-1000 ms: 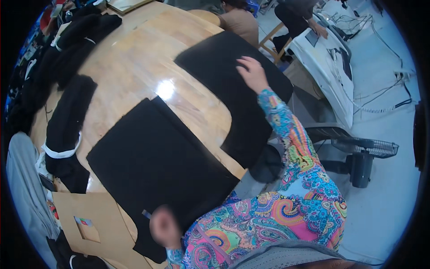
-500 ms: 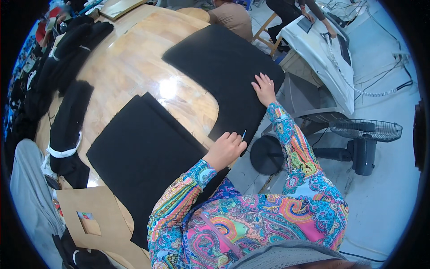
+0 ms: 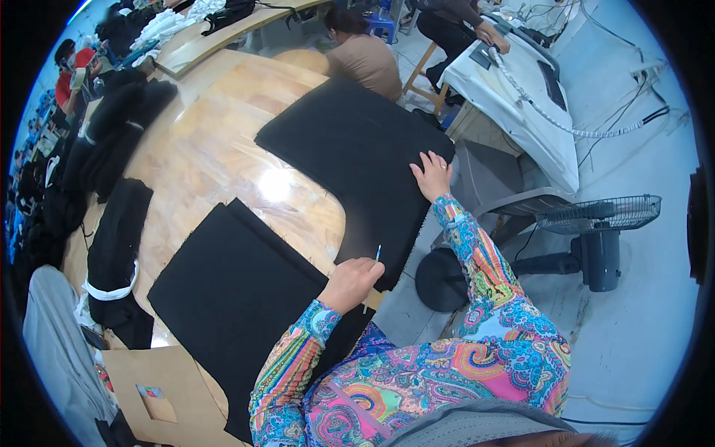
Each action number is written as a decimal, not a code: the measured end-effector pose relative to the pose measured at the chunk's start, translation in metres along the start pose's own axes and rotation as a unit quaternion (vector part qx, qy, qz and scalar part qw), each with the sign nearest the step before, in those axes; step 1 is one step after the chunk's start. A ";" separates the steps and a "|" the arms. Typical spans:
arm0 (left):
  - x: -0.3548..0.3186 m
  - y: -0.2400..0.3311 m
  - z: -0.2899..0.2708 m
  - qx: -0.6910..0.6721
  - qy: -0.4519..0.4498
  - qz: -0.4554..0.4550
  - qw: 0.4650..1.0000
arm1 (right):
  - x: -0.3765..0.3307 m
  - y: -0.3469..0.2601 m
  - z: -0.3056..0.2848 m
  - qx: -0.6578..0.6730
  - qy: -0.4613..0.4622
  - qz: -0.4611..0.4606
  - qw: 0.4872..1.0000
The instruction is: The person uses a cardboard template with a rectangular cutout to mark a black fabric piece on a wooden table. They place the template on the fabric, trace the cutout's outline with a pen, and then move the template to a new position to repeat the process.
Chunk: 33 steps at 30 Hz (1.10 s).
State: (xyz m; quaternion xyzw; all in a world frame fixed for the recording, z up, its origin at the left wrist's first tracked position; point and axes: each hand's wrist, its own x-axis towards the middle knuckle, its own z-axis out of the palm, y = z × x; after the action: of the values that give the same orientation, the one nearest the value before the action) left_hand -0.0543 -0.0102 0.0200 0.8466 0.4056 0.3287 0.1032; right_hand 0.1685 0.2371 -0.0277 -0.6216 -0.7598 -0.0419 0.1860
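1. Far left, one grey cloth (image 3: 56,350) drapes beside the table; above it, one person in red (image 3: 85,58) appears in the background.
2. One black roll (image 3: 119,238), circled by one white band (image 3: 112,292), lies on the left side of one wooden table (image 3: 201,141). More dark bundles (image 3: 119,123) are heaped beyond it, too merged to count.
3. One brown cardboard sheet (image 3: 190,387) with one rectangular opening sits at the lower left.
4. Two black fabric panels share the tabletop. The first, the near panel (image 3: 231,290), lies flat left of centre, its lower right partly covered by a patterned sleeve (image 3: 287,365).
5. One left hand (image 3: 354,285) is poised where the two panels come close, its fingers curled together, pinching one slim pen-like tool (image 3: 378,254), tip up. Whether the hand touches fabric cannot be told.
6. The second, the far panel (image 3: 354,141), stretches along the table's right side, past its edge. One person in brown (image 3: 365,63) sits beyond.
7. One right hand (image 3: 432,176) rests palm down on the far panel's right edge, fingers spread, gripping nothing.
8. At right, one person in dark clothes (image 3: 454,30) reaches over one white-covered board (image 3: 503,97); below are one grey chair (image 3: 488,171) and one fan (image 3: 600,261).
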 end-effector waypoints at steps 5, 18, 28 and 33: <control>-0.013 0.001 0.001 0.022 0.002 -0.002 1.000 | -0.008 -0.004 -0.008 -0.034 0.012 0.003 0.999; -0.214 0.073 -0.126 0.123 0.354 -0.504 0.779 | -0.077 -0.120 -0.060 0.191 0.043 -0.246 0.949; -0.361 0.186 -0.102 0.244 0.309 -0.692 0.605 | -0.241 -0.249 -0.089 0.198 -0.218 -0.495 0.818; -0.422 0.191 -0.132 0.359 0.372 -0.701 0.491 | -0.247 -0.249 -0.084 0.149 -0.202 -0.508 0.824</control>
State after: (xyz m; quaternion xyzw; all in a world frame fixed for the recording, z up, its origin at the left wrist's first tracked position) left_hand -0.2130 -0.4648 0.0055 0.0461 0.9491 0.2584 -0.1741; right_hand -0.0123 -0.0729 0.0088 -0.1074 -0.9856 0.1097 0.0709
